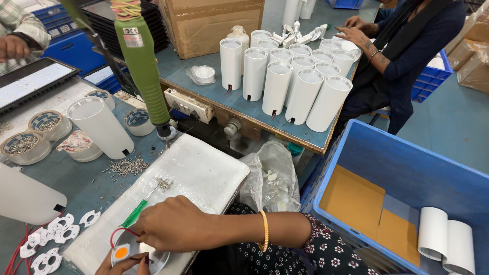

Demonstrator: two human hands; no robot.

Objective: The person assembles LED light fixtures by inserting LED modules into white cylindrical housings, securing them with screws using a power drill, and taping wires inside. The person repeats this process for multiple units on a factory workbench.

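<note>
My right hand (175, 224) lies over a white foam pad (204, 173) at the bench's near edge and grips a small green-handled screwdriver (135, 214), whose thin shaft points up and away toward a few loose screws (164, 183). A gold bangle sits on that wrist. Just below, my left hand (122, 265) pinches a round metal disc (153, 257) with an orange LED chip (121, 252) at its middle. A red wire (119, 231) loops from the disc. Only the fingertips of my left hand show at the bottom edge.
A green powered screwdriver (142, 66) hangs above the pad. A pile of screws (126, 166), screw-filled tape rolls (23, 145), white brackets (58, 226) and a white tube (99, 125) lie left. White tubes (290, 76) crowd the far table by another person's hands (356, 33). A blue crate (407, 173) is at right.
</note>
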